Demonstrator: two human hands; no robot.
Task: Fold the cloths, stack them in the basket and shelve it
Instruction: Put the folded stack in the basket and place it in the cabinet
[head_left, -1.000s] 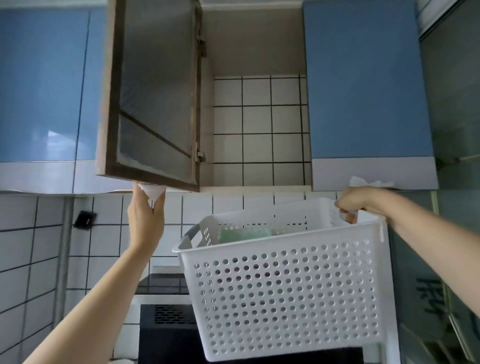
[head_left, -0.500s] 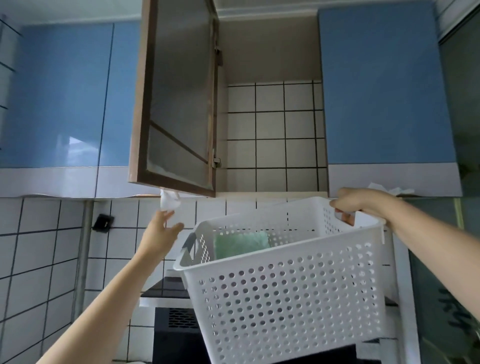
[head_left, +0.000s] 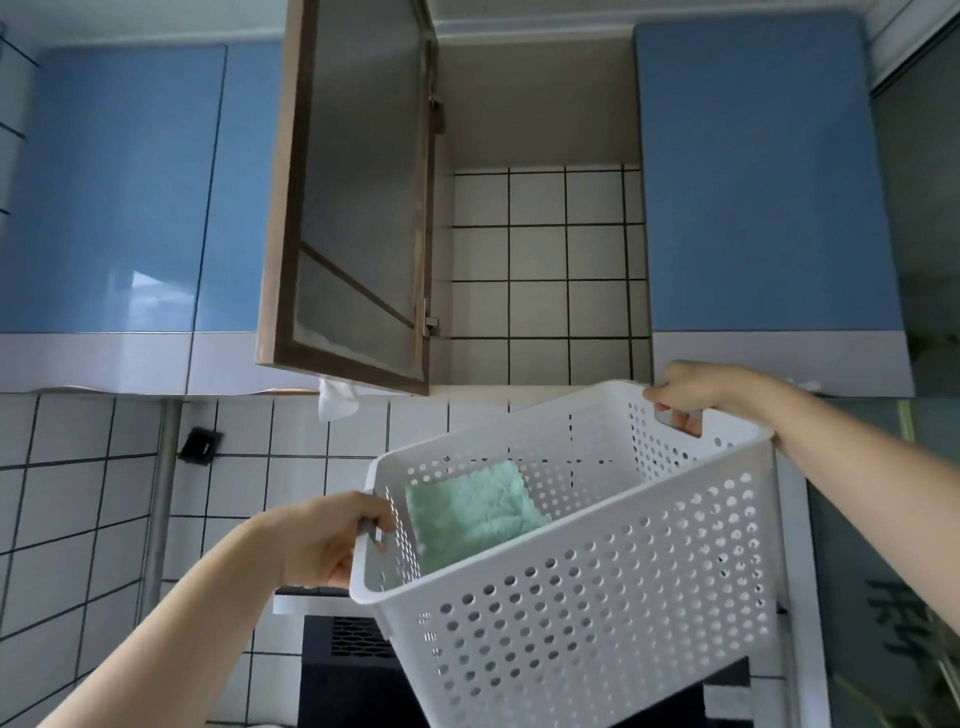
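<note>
Basket (head_left: 597, 587) is up in the air in front of me, held at both ends, tilted so the left end sits lower than the right. My left hand (head_left: 327, 540) is wrapped around the handle cutout at the low end, fingers curled over the rim. My right hand (head_left: 685, 389) grips the handle cutout at the high far end, fingertips showing through the slot. Inside, one folded green cloth (head_left: 475, 512) lies on the floor of the basket, pushed toward the left wall; can't tell if more cloths sit under it. Basket rim is just below the open cupboard (head_left: 540, 208), not inside it. Cupboard door (head_left: 353, 197) is swung out to the left, brown frame with a grey panel; tiled back wall visible inside. White scrap of paper or tissue (head_left: 337, 402) hangs under the door's bottom edge. Blue cabinet fronts (head_left: 763, 171) on both sides. Dark appliance (head_left: 348, 670) below the basket, partly hidden.
</note>
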